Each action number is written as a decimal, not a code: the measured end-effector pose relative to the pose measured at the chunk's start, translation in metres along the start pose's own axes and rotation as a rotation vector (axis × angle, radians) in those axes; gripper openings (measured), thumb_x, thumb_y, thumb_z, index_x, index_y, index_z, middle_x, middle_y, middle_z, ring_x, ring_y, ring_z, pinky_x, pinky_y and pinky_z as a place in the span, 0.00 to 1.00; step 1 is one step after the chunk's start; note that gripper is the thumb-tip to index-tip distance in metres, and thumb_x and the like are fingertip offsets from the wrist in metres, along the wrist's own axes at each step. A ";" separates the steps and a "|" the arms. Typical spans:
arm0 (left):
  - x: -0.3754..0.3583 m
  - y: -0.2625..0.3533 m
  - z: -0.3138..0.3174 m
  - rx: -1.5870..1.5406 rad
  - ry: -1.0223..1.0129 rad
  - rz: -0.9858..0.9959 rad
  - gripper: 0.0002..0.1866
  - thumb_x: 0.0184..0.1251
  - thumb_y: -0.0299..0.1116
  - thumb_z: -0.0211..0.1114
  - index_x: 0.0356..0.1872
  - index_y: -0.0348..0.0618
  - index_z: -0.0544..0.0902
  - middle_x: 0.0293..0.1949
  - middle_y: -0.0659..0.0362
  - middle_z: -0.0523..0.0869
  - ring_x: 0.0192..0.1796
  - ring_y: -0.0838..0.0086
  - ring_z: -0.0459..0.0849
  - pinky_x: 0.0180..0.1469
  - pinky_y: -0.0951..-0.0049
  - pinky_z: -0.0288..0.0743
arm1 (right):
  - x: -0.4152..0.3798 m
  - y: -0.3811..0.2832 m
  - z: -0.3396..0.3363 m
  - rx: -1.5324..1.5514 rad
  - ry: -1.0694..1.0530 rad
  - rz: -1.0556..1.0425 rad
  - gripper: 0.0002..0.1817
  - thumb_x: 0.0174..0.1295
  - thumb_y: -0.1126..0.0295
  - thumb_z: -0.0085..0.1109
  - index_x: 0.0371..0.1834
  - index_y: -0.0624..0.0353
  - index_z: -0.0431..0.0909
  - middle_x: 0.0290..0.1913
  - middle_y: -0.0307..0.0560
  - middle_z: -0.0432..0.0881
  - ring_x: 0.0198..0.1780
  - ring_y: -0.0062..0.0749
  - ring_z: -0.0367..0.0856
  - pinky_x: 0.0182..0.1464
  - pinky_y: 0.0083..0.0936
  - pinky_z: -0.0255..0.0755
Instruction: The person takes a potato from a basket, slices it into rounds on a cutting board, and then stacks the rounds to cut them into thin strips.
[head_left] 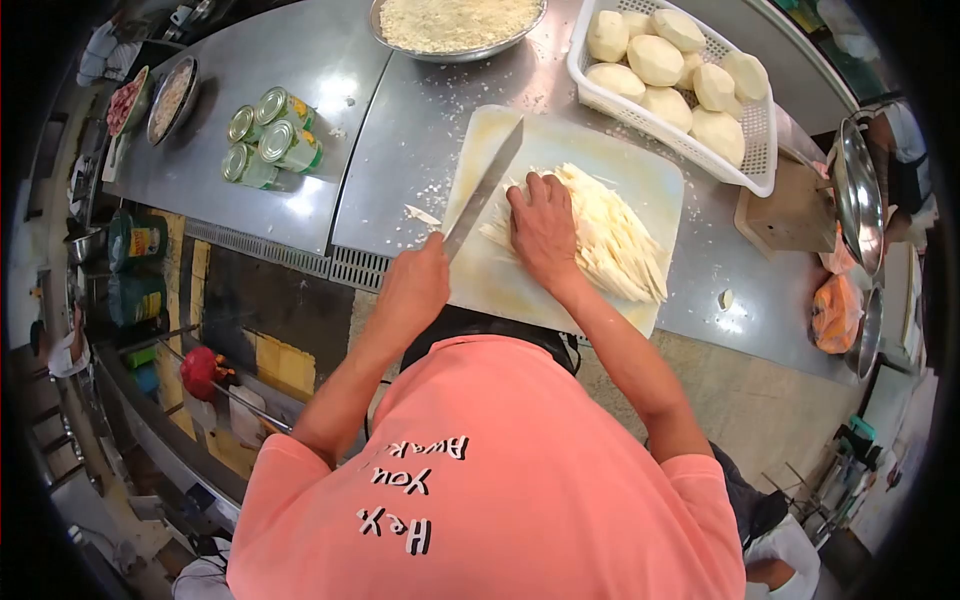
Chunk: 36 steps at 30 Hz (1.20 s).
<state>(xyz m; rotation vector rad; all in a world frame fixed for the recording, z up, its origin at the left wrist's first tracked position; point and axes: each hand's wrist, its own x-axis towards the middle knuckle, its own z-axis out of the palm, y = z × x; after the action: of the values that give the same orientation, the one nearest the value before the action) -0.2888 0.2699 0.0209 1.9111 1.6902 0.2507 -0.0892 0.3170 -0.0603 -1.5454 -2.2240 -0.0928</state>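
My left hand (415,285) grips the handle of a long knife (487,187), whose blade angles up and away across a white cutting board (650,170). On the board, my right hand (543,230) presses flat on the near end of a pile of pale vegetable strips (615,240). The blade lies just left of that hand and the pile's cut edge. Both arms reach out from my salmon shirt (500,470).
A white basket (752,165) of peeled pale tubers (655,60) stands behind the board at the right. A metal bowl of pale shreds (455,22) sits at the back. Several cans (270,140) stand on the steel table (300,60) at left. Metal bowls (855,195) are at the far right.
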 end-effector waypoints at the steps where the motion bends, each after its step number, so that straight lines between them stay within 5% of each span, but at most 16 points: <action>1: 0.007 -0.001 0.012 0.011 -0.006 0.013 0.08 0.70 0.28 0.57 0.40 0.31 0.74 0.24 0.35 0.81 0.34 0.36 0.82 0.36 0.42 0.73 | 0.001 -0.001 0.001 0.008 -0.001 -0.001 0.12 0.56 0.70 0.60 0.44 0.56 0.76 0.50 0.53 0.74 0.56 0.52 0.70 0.59 0.44 0.65; 7: 0.007 0.000 0.007 0.050 -0.022 0.074 0.08 0.70 0.28 0.57 0.42 0.32 0.72 0.25 0.35 0.81 0.34 0.36 0.81 0.36 0.42 0.71 | -0.004 0.002 0.004 0.030 -0.045 0.012 0.15 0.55 0.72 0.60 0.47 0.56 0.76 0.55 0.53 0.73 0.59 0.53 0.69 0.61 0.44 0.66; 12: 0.006 0.010 0.016 0.099 -0.112 0.017 0.08 0.70 0.27 0.55 0.43 0.32 0.71 0.25 0.35 0.81 0.35 0.35 0.81 0.36 0.41 0.71 | -0.002 0.001 0.005 0.010 0.021 -0.009 0.12 0.56 0.72 0.58 0.45 0.54 0.77 0.50 0.51 0.73 0.57 0.52 0.70 0.58 0.42 0.66; 14: 0.028 0.013 0.036 0.069 0.002 0.111 0.04 0.64 0.21 0.53 0.37 0.31 0.72 0.23 0.34 0.81 0.33 0.36 0.83 0.39 0.40 0.74 | -0.003 0.001 0.007 0.025 0.022 -0.013 0.13 0.56 0.72 0.58 0.45 0.54 0.76 0.50 0.51 0.73 0.56 0.51 0.70 0.58 0.42 0.66; 17: 0.000 0.015 0.004 0.097 -0.061 0.060 0.04 0.64 0.20 0.53 0.38 0.31 0.71 0.23 0.35 0.81 0.32 0.36 0.82 0.36 0.41 0.74 | -0.004 0.003 0.006 0.018 0.039 -0.017 0.13 0.55 0.72 0.58 0.45 0.55 0.76 0.49 0.51 0.73 0.56 0.52 0.70 0.58 0.42 0.66; 23: 0.019 0.003 0.060 0.012 0.032 0.083 0.05 0.65 0.22 0.53 0.39 0.30 0.71 0.25 0.33 0.82 0.34 0.36 0.83 0.36 0.41 0.75 | -0.003 0.002 0.006 0.033 0.061 -0.029 0.12 0.55 0.73 0.58 0.44 0.56 0.76 0.48 0.51 0.73 0.55 0.52 0.71 0.57 0.42 0.66; 28: -0.020 0.018 0.005 -0.030 -0.111 -0.011 0.09 0.73 0.29 0.54 0.44 0.30 0.71 0.27 0.34 0.82 0.35 0.35 0.82 0.37 0.40 0.71 | 0.002 0.004 0.008 0.047 0.063 -0.015 0.12 0.55 0.72 0.59 0.43 0.56 0.76 0.48 0.51 0.73 0.55 0.52 0.70 0.57 0.43 0.66; 33: 0.014 0.011 0.057 -0.015 -0.006 0.002 0.06 0.67 0.24 0.53 0.39 0.30 0.71 0.26 0.32 0.81 0.35 0.34 0.83 0.36 0.41 0.74 | -0.003 0.004 0.007 0.040 0.065 -0.021 0.13 0.54 0.73 0.59 0.43 0.55 0.76 0.48 0.51 0.73 0.55 0.52 0.71 0.58 0.43 0.67; 36: 0.003 0.021 0.028 -0.042 -0.020 0.041 0.07 0.69 0.25 0.52 0.40 0.29 0.69 0.26 0.32 0.81 0.35 0.35 0.83 0.37 0.40 0.74 | -0.002 0.004 0.005 0.069 0.022 -0.007 0.13 0.53 0.73 0.59 0.44 0.55 0.76 0.49 0.51 0.74 0.56 0.52 0.71 0.58 0.43 0.67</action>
<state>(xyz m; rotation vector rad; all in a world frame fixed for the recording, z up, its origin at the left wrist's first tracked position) -0.2569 0.2641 0.0079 1.9129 1.6212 0.2805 -0.0868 0.3178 -0.0666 -1.4923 -2.1923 -0.0346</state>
